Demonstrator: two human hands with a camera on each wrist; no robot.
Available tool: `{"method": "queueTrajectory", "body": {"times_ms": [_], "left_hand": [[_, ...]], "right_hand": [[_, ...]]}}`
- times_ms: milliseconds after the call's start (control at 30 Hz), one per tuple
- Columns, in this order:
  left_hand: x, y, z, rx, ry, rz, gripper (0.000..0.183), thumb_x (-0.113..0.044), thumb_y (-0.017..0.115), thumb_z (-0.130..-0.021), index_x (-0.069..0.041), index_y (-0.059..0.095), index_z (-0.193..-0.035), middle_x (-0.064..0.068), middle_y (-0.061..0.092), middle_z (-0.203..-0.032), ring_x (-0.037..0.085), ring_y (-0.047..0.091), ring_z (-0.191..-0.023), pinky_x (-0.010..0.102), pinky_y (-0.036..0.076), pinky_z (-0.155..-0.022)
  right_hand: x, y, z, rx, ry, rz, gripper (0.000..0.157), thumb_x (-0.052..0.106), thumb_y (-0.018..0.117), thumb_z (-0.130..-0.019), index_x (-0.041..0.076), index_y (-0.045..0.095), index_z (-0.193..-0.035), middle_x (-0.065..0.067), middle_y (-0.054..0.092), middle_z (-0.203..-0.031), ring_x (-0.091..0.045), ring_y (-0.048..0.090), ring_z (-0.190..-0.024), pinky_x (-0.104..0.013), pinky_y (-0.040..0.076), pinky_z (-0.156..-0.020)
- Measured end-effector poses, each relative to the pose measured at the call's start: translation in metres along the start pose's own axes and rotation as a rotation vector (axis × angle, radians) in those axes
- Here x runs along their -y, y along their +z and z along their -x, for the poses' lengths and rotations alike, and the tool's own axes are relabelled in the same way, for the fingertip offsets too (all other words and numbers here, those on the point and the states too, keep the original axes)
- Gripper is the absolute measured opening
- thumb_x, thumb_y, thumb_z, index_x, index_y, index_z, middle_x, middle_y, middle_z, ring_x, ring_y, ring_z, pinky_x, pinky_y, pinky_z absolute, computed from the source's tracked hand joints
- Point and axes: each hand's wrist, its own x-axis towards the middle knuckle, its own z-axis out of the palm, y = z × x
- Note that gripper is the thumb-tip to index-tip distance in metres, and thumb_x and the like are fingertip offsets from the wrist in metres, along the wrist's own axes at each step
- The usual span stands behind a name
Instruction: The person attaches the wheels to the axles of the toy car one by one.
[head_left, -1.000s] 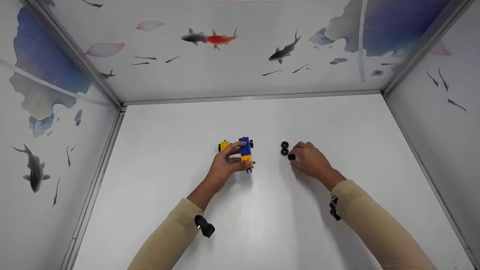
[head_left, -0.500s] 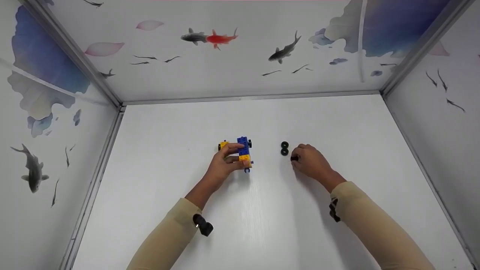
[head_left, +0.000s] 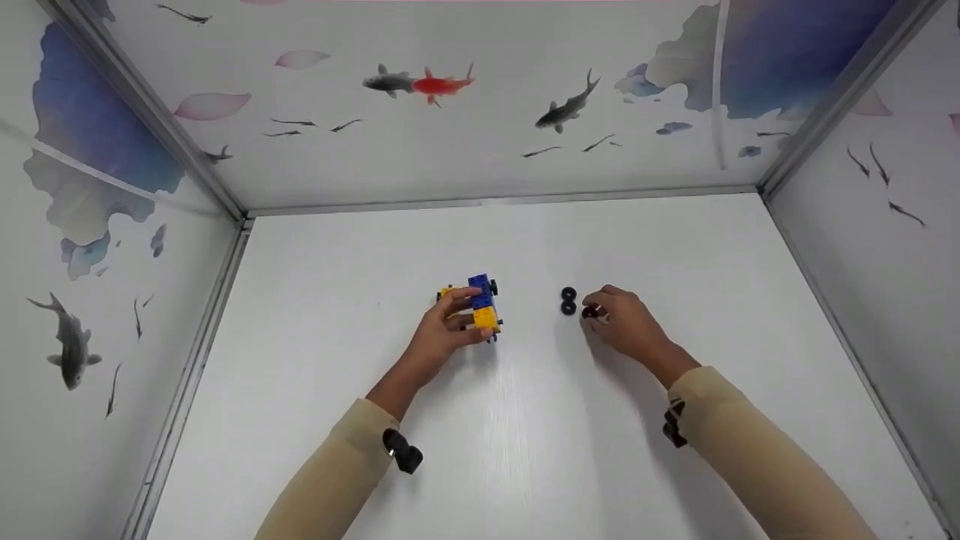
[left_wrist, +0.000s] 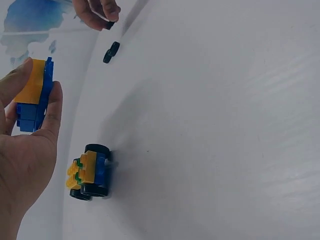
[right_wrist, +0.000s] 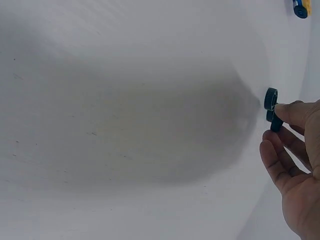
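Note:
My left hand (head_left: pixel 439 330) grips a blue and yellow toy car (head_left: pixel 484 301) built of bricks, its fingers over the far side and the thumb at the near end. A black wheel (head_left: pixel 493 287) sits at the car's far right side; a bare blue axle stub shows nearer the thumb. To the right, my right hand (head_left: pixel 628 319) pinches another black wheel (right_wrist: pixel 276 122) between thumb and fingers, just above the table. Beside those fingertips, two loose black wheels (head_left: pixel 568 301) lie touching each other.
Partly hidden behind my left hand, a second yellow and blue brick car (left_wrist: pixel 90 172) stands on the white table (head_left: pixel 510 435) on black wheels. White panels (head_left: pixel 480 142) painted with fish enclose the table at the back and both sides.
My left hand has shifted slightly left and tilted the toy car, so more of its yellow end shows. In my right fingers the wheel has turned; that hand stays almost in place.

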Motion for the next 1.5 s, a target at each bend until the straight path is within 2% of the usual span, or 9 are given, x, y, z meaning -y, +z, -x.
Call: {"method": "queueTrajectory", "body": {"times_ms": [267,467,633,833,1067,1300,1500], "left_hand": [[-0.001,0.002,-0.003,-0.014,-0.010,-0.029,0.065,-0.014,0.087,-0.097,-0.033,0.060,-0.153,0.013,0.039,-0.172,0.030,0.065,-0.142,0.037,0.061,-0.112],[-0.001,0.004,-0.003,-0.033,-0.013,-0.036,0.065,-0.014,0.086,-0.097,-0.034,0.059,-0.152,0.018,0.033,-0.176,0.031,0.066,-0.141,0.037,0.063,-0.109],[0.000,0.006,-0.002,-0.031,0.014,-0.027,0.064,-0.012,0.086,-0.097,-0.032,0.059,-0.152,0.013,0.021,-0.181,0.032,0.066,-0.140,0.035,0.064,-0.108],[0.001,0.006,-0.003,-0.023,0.031,-0.035,0.065,-0.011,0.086,-0.096,-0.033,0.060,-0.151,0.011,0.026,-0.180,0.032,0.067,-0.139,0.036,0.064,-0.107],[0.001,0.007,-0.004,-0.018,0.044,-0.042,0.064,-0.012,0.086,-0.097,-0.032,0.061,-0.152,-0.002,0.025,-0.184,0.032,0.067,-0.140,0.036,0.063,-0.109],[0.002,0.008,-0.001,0.006,0.046,-0.044,0.063,-0.020,0.085,-0.098,-0.034,0.061,-0.154,0.000,0.026,-0.183,0.034,0.064,-0.144,0.040,0.061,-0.112],[-0.002,0.009,-0.001,0.015,0.053,-0.043,0.063,-0.021,0.083,-0.100,-0.036,0.060,-0.156,0.000,0.026,-0.183,0.034,0.063,-0.145,0.039,0.060,-0.114]], "right_hand": [[0.010,-0.001,0.001,-0.014,-0.016,-0.053,0.031,0.001,0.080,-0.098,-0.004,0.076,-0.128,-0.019,0.074,-0.118,-0.037,0.077,-0.108,-0.051,0.067,-0.094],[0.021,0.001,0.002,-0.040,-0.060,-0.095,0.029,0.001,0.082,-0.097,-0.002,0.077,-0.126,-0.017,0.074,-0.115,-0.035,0.077,-0.104,-0.051,0.066,-0.091],[0.031,0.004,0.003,-0.046,-0.097,-0.118,0.029,0.000,0.083,-0.097,-0.001,0.077,-0.125,-0.016,0.074,-0.114,-0.032,0.077,-0.103,-0.049,0.067,-0.091],[0.045,0.006,0.001,-0.067,-0.139,-0.132,0.027,0.001,0.084,-0.096,0.000,0.078,-0.123,-0.015,0.075,-0.112,-0.028,0.076,-0.100,-0.046,0.067,-0.089],[0.063,0.008,-0.001,-0.038,-0.142,-0.178,0.028,0.001,0.085,-0.095,0.003,0.079,-0.123,-0.012,0.076,-0.115,-0.026,0.079,-0.104,-0.041,0.068,-0.094],[0.078,0.011,-0.001,0.000,-0.167,-0.207,0.030,0.002,0.083,-0.098,0.006,0.079,-0.127,-0.012,0.075,-0.119,-0.025,0.079,-0.107,-0.039,0.067,-0.099],[0.085,0.013,-0.004,0.009,-0.178,-0.247,0.033,0.003,0.083,-0.098,0.007,0.079,-0.131,-0.011,0.075,-0.120,-0.025,0.080,-0.108,-0.038,0.067,-0.100]]}}
